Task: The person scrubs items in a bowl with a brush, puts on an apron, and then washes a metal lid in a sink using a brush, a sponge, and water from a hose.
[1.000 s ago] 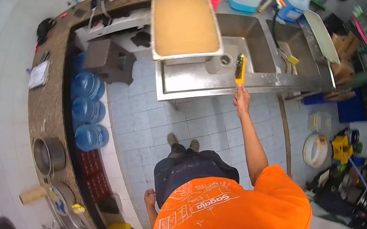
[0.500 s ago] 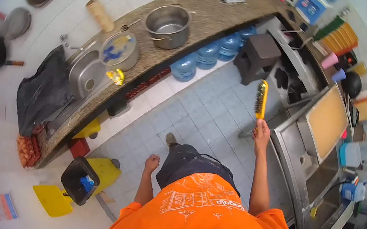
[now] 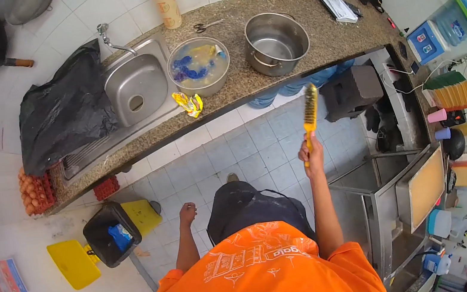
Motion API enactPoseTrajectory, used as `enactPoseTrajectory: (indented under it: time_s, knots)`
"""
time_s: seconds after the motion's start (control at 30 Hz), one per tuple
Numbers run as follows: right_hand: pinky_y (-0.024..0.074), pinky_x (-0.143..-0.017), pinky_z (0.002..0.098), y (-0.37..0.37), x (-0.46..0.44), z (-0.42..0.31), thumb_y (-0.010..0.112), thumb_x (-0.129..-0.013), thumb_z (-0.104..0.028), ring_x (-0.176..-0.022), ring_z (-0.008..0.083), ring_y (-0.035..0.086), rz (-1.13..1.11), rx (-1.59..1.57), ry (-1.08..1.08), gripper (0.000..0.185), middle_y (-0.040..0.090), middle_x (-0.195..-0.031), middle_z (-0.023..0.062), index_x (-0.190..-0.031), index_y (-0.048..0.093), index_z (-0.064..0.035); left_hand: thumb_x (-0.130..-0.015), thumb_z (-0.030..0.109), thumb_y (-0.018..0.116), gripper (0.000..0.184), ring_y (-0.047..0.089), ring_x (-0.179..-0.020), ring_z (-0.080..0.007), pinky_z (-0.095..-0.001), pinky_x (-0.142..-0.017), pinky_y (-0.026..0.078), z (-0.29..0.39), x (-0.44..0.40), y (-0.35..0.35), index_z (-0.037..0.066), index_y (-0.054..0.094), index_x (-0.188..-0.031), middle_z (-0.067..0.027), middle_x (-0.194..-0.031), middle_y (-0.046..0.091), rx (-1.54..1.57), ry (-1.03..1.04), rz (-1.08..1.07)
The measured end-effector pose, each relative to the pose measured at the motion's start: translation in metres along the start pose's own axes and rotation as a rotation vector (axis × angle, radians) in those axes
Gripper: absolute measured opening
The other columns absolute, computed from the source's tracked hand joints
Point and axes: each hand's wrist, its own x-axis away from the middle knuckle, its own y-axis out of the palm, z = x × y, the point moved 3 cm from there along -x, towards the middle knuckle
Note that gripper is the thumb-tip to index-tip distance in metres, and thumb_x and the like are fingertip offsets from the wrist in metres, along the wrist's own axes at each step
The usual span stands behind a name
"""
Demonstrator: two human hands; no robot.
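My right hand [image 3: 311, 158] grips the handle of a yellow wire brush [image 3: 310, 111], which points up and away from me with its dark bristles facing left. My left hand [image 3: 188, 214] hangs low beside my body, its fingers curled in with nothing visible in them. Ahead on the stone counter stand a large metal pot [image 3: 277, 43] and a round basin [image 3: 199, 66] of cloudy water with blue and yellow things in it. A crumpled yellow wrapper [image 3: 188, 104] lies at the counter edge by the basin.
A steel sink [image 3: 137, 88] with a black plastic sheet [image 3: 68, 110] is at the left. A yellow bin [image 3: 141, 217] stands open on the floor. At right are a metal frame with a tray [image 3: 427, 186] and a dark stool [image 3: 352, 92]. Scissors [image 3: 208, 26] lie behind the basin.
My view has moved closer to the counter and sink. The wire brush, still in my right hand, has shifted left and up. My left hand stays low and curled.
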Motion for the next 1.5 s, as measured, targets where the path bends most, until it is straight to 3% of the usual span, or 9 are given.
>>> enactPoseTrajectory:
  time_s: [0.4, 0.77, 1.1, 1.13, 1.2, 1.27, 1.33, 1.43, 1.5]
  knots:
    - [0.0262, -0.037, 0.0207, -0.336, 0.161, -0.028, 0.061, -0.087, -0.039, -0.041, 0.0032, 0.033, 0.895, 0.572, -0.089, 0.027, 0.035, -0.053, -0.0088, -0.077, 0.053, -0.0154, -0.085, 0.027, 0.054, 0.026, 0.06, -0.061, -0.0155, -0.0287, -0.046, 0.045, 0.022, -0.029, 0.054, 0.008, 0.057, -0.102, -0.0077, -0.082, 0.063, -0.125, 0.012, -0.206]
    - [0.0344, -0.046, 0.0222, -0.563, 0.316, -0.037, 0.063, -0.083, -0.048, -0.05, 0.006, 0.043, 0.989, 0.833, 0.142, 0.039, 0.047, -0.059, -0.0058, -0.078, 0.064, -0.0084, -0.088, 0.03, 0.052, 0.03, 0.06, -0.069, -0.0168, -0.0304, -0.052, 0.045, 0.074, 0.025, 0.143, 0.009, 0.053, -0.109, -0.0074, -0.088, 0.062, -0.455, 0.068, -0.328]
    - [0.0439, -0.07, 0.0287, -0.595, 0.264, -0.05, 0.069, -0.081, -0.03, -0.075, 0.0163, 0.054, 0.897, 0.974, 0.076, 0.035, 0.059, -0.079, 0.0035, -0.1, 0.064, -0.0009, -0.088, 0.048, 0.046, 0.052, 0.049, -0.109, -0.0288, -0.0491, -0.082, 0.046, 0.121, 0.118, 0.216, 0.009, 0.049, -0.123, -0.0147, -0.121, 0.05, -0.561, -0.21, -0.596]
    - [0.0443, -0.072, 0.0347, -0.572, 0.264, -0.061, 0.067, -0.082, -0.029, -0.078, 0.0241, 0.056, 1.052, 1.53, -0.397, 0.032, 0.062, -0.084, 0.0104, -0.097, 0.063, -0.0003, -0.088, 0.048, 0.046, 0.054, 0.047, -0.113, -0.0312, -0.0512, -0.085, 0.044, 0.124, 0.123, 0.222, 0.009, 0.047, -0.124, -0.0162, -0.124, 0.048, -0.573, -0.233, -0.559]
    - [0.0435, -0.074, 0.0392, -0.508, 0.253, -0.081, 0.063, -0.084, -0.027, -0.082, 0.0299, 0.056, 1.346, 1.587, -0.483, 0.029, 0.062, -0.088, 0.0155, -0.094, 0.062, 0.0003, -0.088, 0.049, 0.045, 0.056, 0.044, -0.116, -0.0336, -0.0532, -0.088, 0.042, 0.126, 0.122, 0.228, 0.009, 0.046, -0.126, -0.0177, -0.128, 0.045, -0.538, -0.257, -0.505]
    - [0.0442, -0.072, 0.0393, -0.476, 0.227, -0.051, 0.058, -0.087, -0.025, -0.08, 0.0285, 0.057, 1.017, 1.301, -0.604, 0.025, 0.063, -0.088, 0.0151, -0.093, 0.062, -0.0001, -0.087, 0.049, 0.047, 0.068, 0.031, -0.129, -0.0373, -0.0541, -0.098, 0.034, 0.115, 0.118, 0.227, 0.006, 0.032, -0.137, -0.0213, -0.142, 0.029, -0.524, -0.507, -0.466]
    - [0.0471, -0.069, 0.035, -0.439, 0.19, 0.023, 0.054, -0.09, -0.024, -0.075, 0.022, 0.059, 0.689, 1.091, -0.377, 0.024, 0.063, -0.086, 0.0108, -0.087, 0.061, -0.0016, -0.087, 0.045, 0.05, 0.064, 0.038, -0.124, -0.0352, -0.0512, -0.097, 0.037, 0.09, 0.096, 0.221, 0.004, 0.037, -0.134, -0.0215, -0.137, 0.036, -0.486, -0.555, -0.397]
    - [0.0457, -0.062, 0.0323, -0.405, 0.166, 0.167, 0.048, -0.088, -0.056, -0.07, 0.021, 0.059, 0.334, 0.716, 0.738, 0.056, 0.062, -0.078, 0.0094, -0.102, 0.06, -0.0032, -0.085, 0.035, 0.056, 0.053, 0.051, -0.109, -0.0299, -0.043, -0.092, 0.043, 0.05, 0.054, 0.199, 0.0, 0.047, -0.124, -0.0202, -0.121, 0.051, -0.248, -0.552, -0.345]
    - [0.0456, -0.063, 0.0372, -0.434, 0.162, 0.288, 0.051, -0.086, -0.055, -0.069, 0.0206, 0.057, 0.115, 0.309, 1.073, 0.055, 0.061, -0.081, 0.0068, -0.11, 0.057, -0.005, -0.083, 0.03, 0.059, 0.046, 0.059, -0.098, -0.0266, -0.0376, -0.088, 0.046, 0.055, 0.044, 0.182, -0.002, 0.053, -0.117, -0.0186, -0.11, 0.059, -0.02, -0.489, -0.341]
